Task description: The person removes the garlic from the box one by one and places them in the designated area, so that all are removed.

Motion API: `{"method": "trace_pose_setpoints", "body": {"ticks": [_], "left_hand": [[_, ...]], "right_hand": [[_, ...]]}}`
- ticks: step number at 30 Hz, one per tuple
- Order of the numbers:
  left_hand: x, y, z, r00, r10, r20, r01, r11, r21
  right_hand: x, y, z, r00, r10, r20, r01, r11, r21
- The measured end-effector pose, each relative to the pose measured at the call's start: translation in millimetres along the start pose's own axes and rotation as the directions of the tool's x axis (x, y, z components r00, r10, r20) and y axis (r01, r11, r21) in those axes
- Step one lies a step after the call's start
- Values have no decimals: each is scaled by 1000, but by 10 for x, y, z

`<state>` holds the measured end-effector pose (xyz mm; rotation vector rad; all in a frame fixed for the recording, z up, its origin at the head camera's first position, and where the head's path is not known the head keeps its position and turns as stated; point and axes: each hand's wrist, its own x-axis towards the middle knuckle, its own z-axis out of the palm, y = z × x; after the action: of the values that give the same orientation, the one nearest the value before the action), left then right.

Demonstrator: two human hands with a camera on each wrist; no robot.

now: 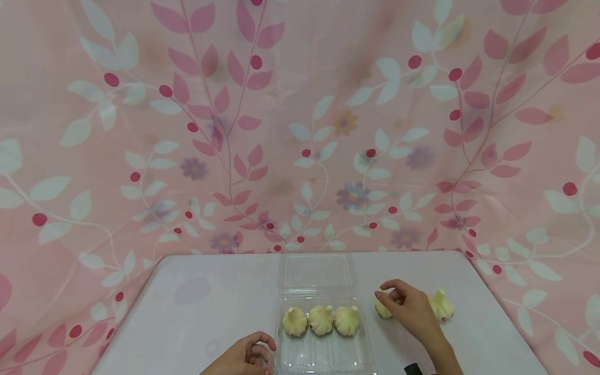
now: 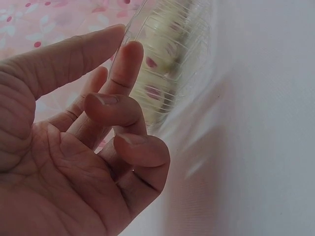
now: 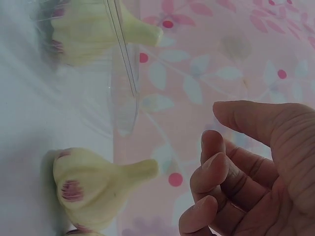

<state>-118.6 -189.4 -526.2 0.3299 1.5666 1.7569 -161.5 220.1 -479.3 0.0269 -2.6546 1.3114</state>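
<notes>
Three pale garlic bulbs [image 1: 321, 320] sit in a row inside a clear plastic clamshell box [image 1: 323, 359], its lid [image 1: 319, 273] laid open toward the back. At the box's left side is my left hand [image 1: 246, 355], fingers loosely bent, thumb and index tips by the rim [image 2: 129, 32]; whether they touch it I cannot tell. My right hand [image 1: 412, 310] hovers right of the box with bent fingers and nothing between them. Partly hidden behind it, one garlic bulb [image 1: 382, 311] lies on the table; another bulb [image 1: 441, 306] lies farther right. The right wrist view shows a purple-streaked bulb [image 3: 93, 187] near the fingers.
The white table [image 1: 187, 312] carries the box and loose bulbs. A pink cloth with leaf and flower prints [image 1: 290, 130] hangs behind the table and along its sides. A small black object [image 1: 412, 369] shows at the bottom edge, near the right forearm.
</notes>
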Motion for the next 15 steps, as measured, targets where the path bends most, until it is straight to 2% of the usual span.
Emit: {"method": "trace_pose_setpoints", "body": {"ticks": [15], "left_hand": [[-12,8,2,999,20,29,-19,1000,-12]], "right_hand": [[1,-59,111,998,-55,30,55,998,-5]]}}
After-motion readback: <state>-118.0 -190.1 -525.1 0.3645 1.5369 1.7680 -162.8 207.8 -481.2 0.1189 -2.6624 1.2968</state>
